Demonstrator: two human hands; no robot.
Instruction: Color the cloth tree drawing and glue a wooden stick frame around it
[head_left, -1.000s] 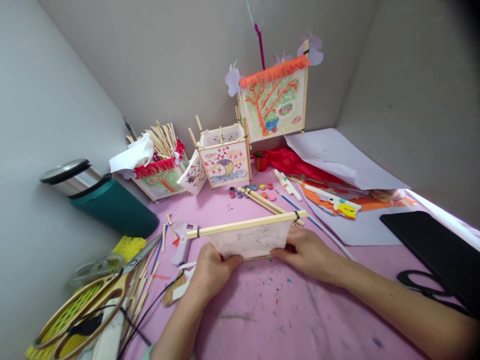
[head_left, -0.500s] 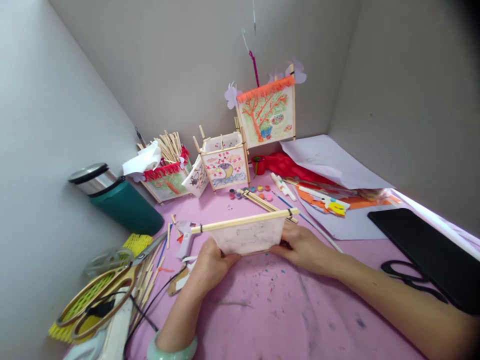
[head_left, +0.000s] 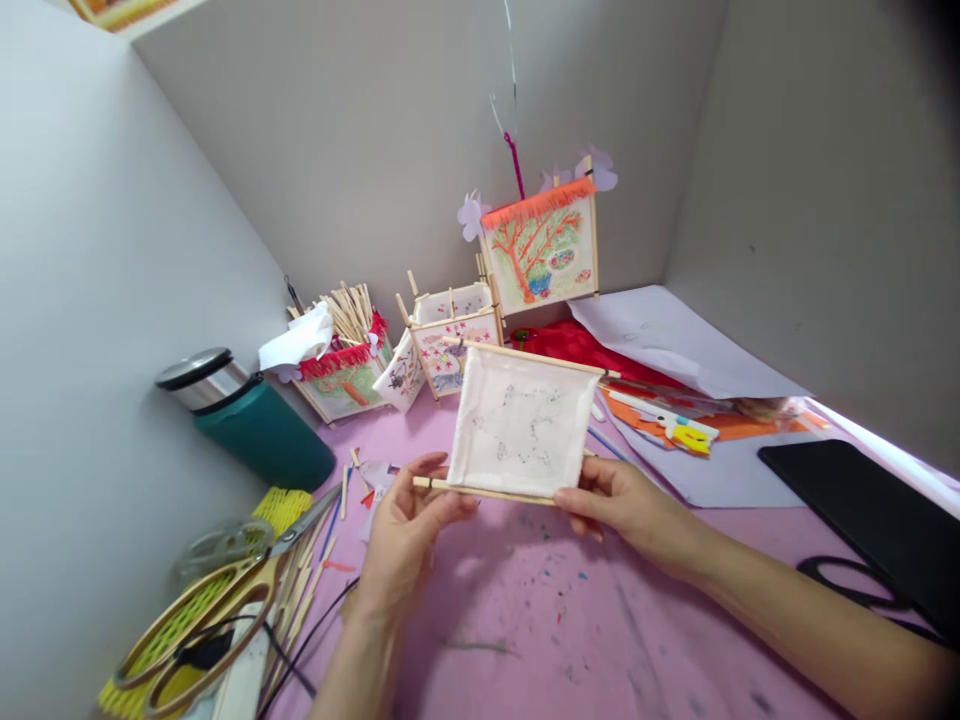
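A white cloth panel (head_left: 525, 425) with wooden sticks along its top and bottom edges is held up above the table, its face turned towards me. Faint grey marks form a star-like outline on the cloth. My left hand (head_left: 409, 525) grips the lower left corner by the stick, thumb in front and fingers behind. At the lower right corner my right hand (head_left: 619, 505) pinches the edge, with some fingers hidden behind. Behind the panel stands a stick-framed lantern (head_left: 457, 310) with star drawings, partly covered by it.
To the left are a teal bottle (head_left: 262, 430), large scissors (head_left: 217, 600) and a box of sticks (head_left: 341, 380). A tree-painted lantern (head_left: 544, 245) hangs at the back. Papers (head_left: 675, 335), a black phone-like slab (head_left: 847, 520) and black-handled scissors (head_left: 855, 585) lie right on the pink tablecloth (head_left: 555, 640).
The panel has swung from nearly edge-on to facing me, its top stick rising away. Both hands have kept hold of its lower edge. The camera view has tilted slightly up.
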